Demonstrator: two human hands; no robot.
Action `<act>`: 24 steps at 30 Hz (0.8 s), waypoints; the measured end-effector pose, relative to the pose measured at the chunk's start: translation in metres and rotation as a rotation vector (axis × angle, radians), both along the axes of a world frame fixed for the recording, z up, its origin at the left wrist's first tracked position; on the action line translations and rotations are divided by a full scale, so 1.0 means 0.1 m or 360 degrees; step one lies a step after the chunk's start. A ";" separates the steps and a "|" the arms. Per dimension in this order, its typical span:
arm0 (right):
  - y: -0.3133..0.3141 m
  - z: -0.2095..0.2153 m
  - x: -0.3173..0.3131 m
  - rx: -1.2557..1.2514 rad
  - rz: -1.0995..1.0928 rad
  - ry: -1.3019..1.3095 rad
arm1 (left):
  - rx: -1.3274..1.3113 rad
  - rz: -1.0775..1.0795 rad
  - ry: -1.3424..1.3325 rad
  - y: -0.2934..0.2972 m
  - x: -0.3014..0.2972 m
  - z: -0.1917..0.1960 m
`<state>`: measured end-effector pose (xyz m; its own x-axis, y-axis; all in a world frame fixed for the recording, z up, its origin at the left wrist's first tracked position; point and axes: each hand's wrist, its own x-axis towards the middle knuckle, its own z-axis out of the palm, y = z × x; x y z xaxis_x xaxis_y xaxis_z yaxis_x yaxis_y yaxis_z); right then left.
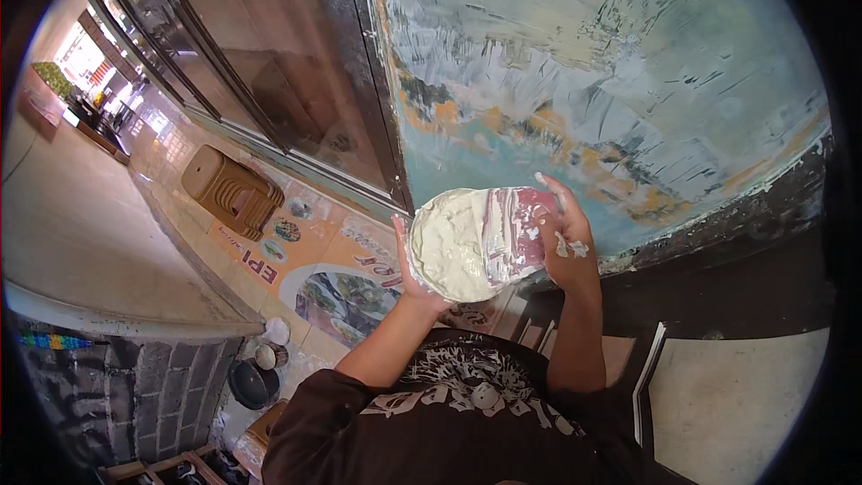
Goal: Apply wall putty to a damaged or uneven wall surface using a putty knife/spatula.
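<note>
My left hand [415,277] is wrapped round the side of a shallow round container, and pale cream putty [449,247] fills it in ridges and swirls. In my right hand [572,242] is a flat reddish spreader [528,232], smeared with the same putty. Its broad edge lies over the right part of the container, against the putty. White smears stick to my right fingers and the back of that hand. Just beyond both hands stands a wall [620,81] coated in patchy pale green, grey, blue and orange.
Brown stacked plastic stools [232,189] stand on the tiled floor at the left, near a printed banner [346,301]. A framed glass door [269,54] adjoins the wall. A dark bucket [253,383] sits lower left by a grey block wall [166,386]. A dark ledge [700,292] runs along the right.
</note>
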<state>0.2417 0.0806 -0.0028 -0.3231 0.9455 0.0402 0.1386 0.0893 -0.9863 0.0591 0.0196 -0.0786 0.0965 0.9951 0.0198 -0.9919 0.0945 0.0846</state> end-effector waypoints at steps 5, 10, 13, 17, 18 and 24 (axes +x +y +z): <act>0.03 -0.21 0.04 0.0128 -0.0103 0.0155 | 0.0106 0.0161 -0.0042 0.02 0.09 -0.08; 0.02 -0.28 0.05 0.0273 -0.0024 -0.0214 | 0.0016 0.0191 0.0004 0.04 0.14 -0.08; 0.02 -0.17 0.02 0.0181 -0.0021 -0.0224 | -0.0014 0.0199 0.0044 0.04 0.14 -0.05; 0.05 -0.17 0.08 0.0254 -0.0147 0.0019 | -0.0093 0.0188 0.0090 0.02 0.14 0.00; 0.06 -0.20 0.10 0.0224 -0.0155 -0.0090 | -0.0076 0.0196 0.0131 0.01 0.14 0.00; 0.02 -0.13 0.00 0.0071 -0.0088 0.0117 | -0.0096 0.0224 0.0133 -0.01 0.12 -0.03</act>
<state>0.2414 0.0825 -0.0155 -0.2650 0.9586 0.1045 0.0722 0.1278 -0.9892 0.0715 0.0182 -0.0821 -0.0450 0.9981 -0.0428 -0.9855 -0.0373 0.1657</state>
